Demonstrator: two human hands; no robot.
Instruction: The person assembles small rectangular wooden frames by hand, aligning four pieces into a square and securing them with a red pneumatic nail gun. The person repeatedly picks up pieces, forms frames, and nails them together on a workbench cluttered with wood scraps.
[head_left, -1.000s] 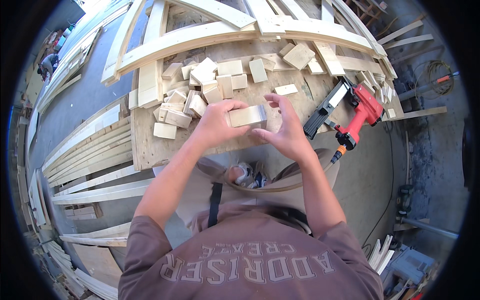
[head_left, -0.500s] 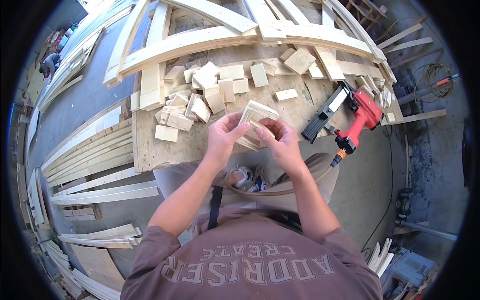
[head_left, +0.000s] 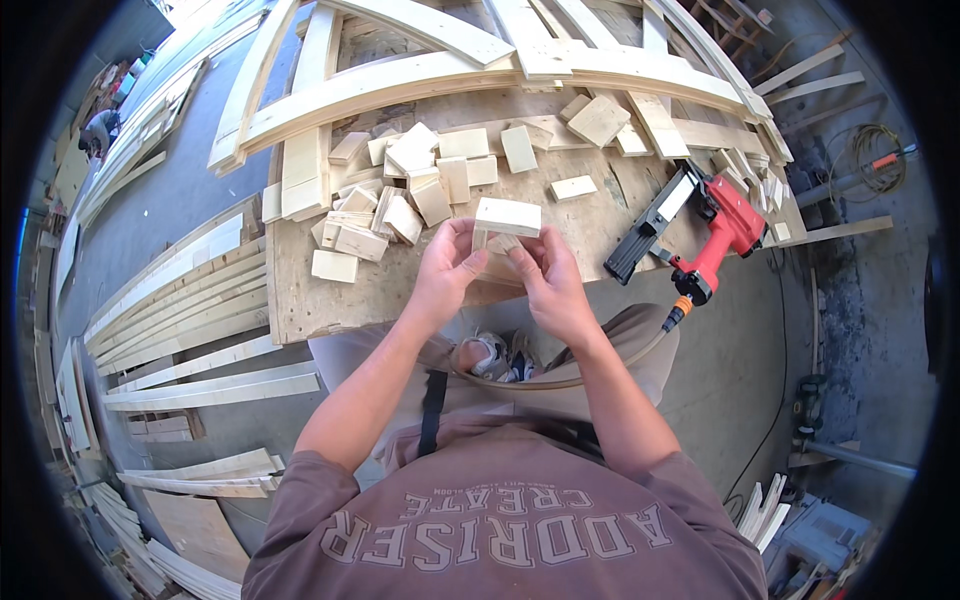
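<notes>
Just over the near edge of the workbench [head_left: 310,310], my two hands hold a small wooden frame [head_left: 508,216] made of short pale blocks. My left hand [head_left: 446,272] is closed on its left side, the thumb in front. On its right side, my right hand [head_left: 552,283] grips it with the thumb near the opening. The far fingers of both hands are partly hidden behind the wood. A heap of loose wood blocks [head_left: 430,195] lies beyond my left hand, and a single block [head_left: 573,188] lies apart beyond my right hand.
A red and black nail gun [head_left: 728,225] lies at the bench's right end, with an air hose [head_left: 590,383] curving across my lap. Large slatted wooden frames [head_left: 400,88] cover the far side. Long boards [head_left: 180,310] are stacked at left. Another person [head_left: 98,132] bends down far left.
The small wooden frame has been turned in my hands, so a broad flat face now shows on top. Both hands stay at nearly the same place over the bench edge.
</notes>
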